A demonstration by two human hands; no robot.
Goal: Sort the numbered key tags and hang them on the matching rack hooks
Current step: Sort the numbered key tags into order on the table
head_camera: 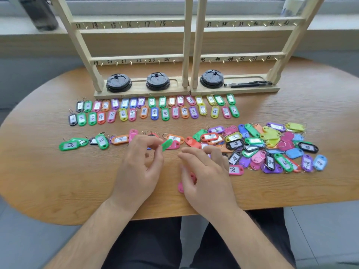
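Note:
My left hand (140, 162) pinches a green key tag (167, 144) between thumb and fingertips, just above the table. My right hand (206, 171) hovers with curled fingers over a pink tag (181, 187) that it partly hides; whether it grips that tag is unclear. Two tidy rows of numbered tags (153, 109) lie in front of the wooden racks (186, 59). A shorter row (101, 140) holds tags such as 19 and 20. A mixed heap of tags (272, 146) lies at the right. The rack hooks carry handwritten numbers and hold nothing.
Three black cup lids (157, 81) and black pens (248, 84) sit in the rack bases. The oval wooden table (58, 181) ends near my lap. A dark bottle (39, 12) and a cup (291, 6) stand on the windowsill behind.

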